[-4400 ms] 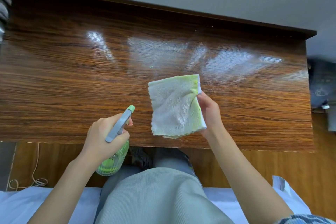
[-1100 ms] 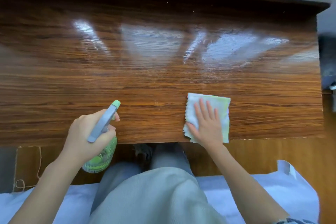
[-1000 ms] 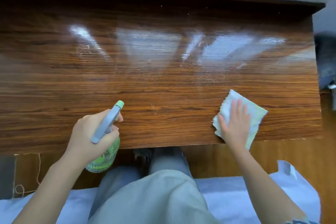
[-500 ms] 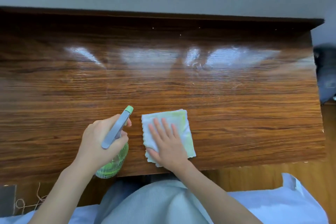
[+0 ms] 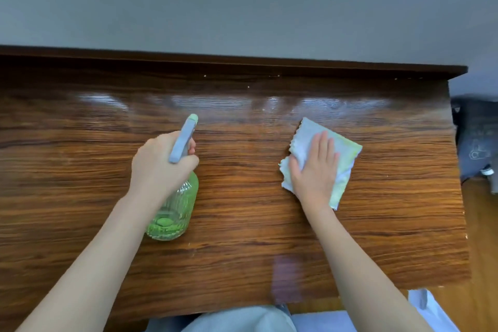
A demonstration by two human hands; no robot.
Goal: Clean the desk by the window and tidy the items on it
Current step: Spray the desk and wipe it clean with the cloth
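A glossy brown wooden desk (image 5: 242,237) fills the view. My left hand (image 5: 159,167) grips the neck of a green ribbed spray bottle (image 5: 175,207) with a grey trigger head, held over the desk's middle left. My right hand (image 5: 315,170) presses flat, fingers straight, on a folded white and pale green cloth (image 5: 345,159) lying on the desk's right half. The cloth's middle is hidden under my palm.
A grey wall (image 5: 242,13) runs behind the desk's raised back edge (image 5: 242,62). A dark bag or bin (image 5: 477,140) sits past the desk's right end over wooden floor. White fabric (image 5: 431,310) lies at the lower right beside my knees.
My right hand has slid the cloth from the near middle edge out to the right and farther back. The left hand with the bottle has moved forward over the desk.
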